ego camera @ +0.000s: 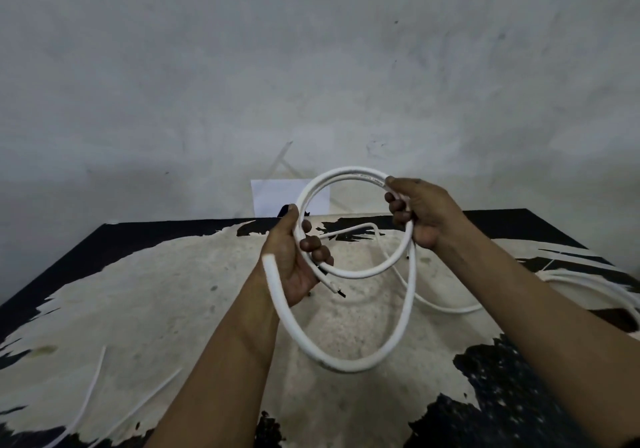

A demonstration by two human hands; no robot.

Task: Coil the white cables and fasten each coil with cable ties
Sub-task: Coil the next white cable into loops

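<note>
The white cable point(346, 367) is up off the table, held between both hands in two rough loops: a smaller one standing between the hands and a bigger one sagging below them toward the person. The left hand point(291, 264) grips the loops where they cross, fingers curled round the strands, and one cut end of the cable sticks out just under its wrist. A thinner end with a dark tip pokes out below its fingers; whether it belongs to the same cable I can't tell. The right hand point(426, 215) is closed round the far side of the small loop, thumb on top, and the strand drops from under it into the big loop.

Beyond and below the right hand more loose cable point(450, 307) trails across the table point(138, 309), running off to that side, uncoiled. Well below and outside the left arm lie two thin white strips point(90, 387), most likely the cable ties, untouched.

So it looks early: one coil is half shaped, uneven and not yet gathered tight, no tie is on it, and no finished coil is in sight. The loops need evening up, then a tie, then the rest of the cable.

Past the left hand a sheet of white paper point(266, 198) leans on the grey wall point(311, 66)
</note>
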